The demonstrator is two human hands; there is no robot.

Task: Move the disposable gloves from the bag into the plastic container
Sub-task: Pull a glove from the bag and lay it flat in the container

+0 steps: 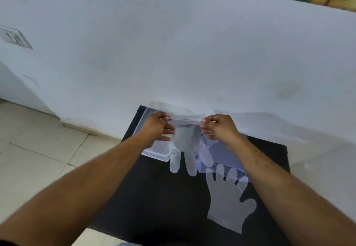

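A thin, clear disposable glove (185, 145) hangs by its cuff between my two hands, fingers pointing down. My left hand (157, 128) pinches the cuff's left corner and my right hand (219, 128) pinches the right corner, above the black table (154, 197). Behind and under the glove sits the clear plastic container (154, 152), at the table's far left by the wall. A second clear glove (229, 201) lies flat on the table at the right, its fingers towards a pale bluish plastic bag (225, 155) beside the container.
A white wall (173, 53) rises directly behind the table. Beige floor tiles (34, 149) lie to the left. A wall socket (14, 37) is at far left.
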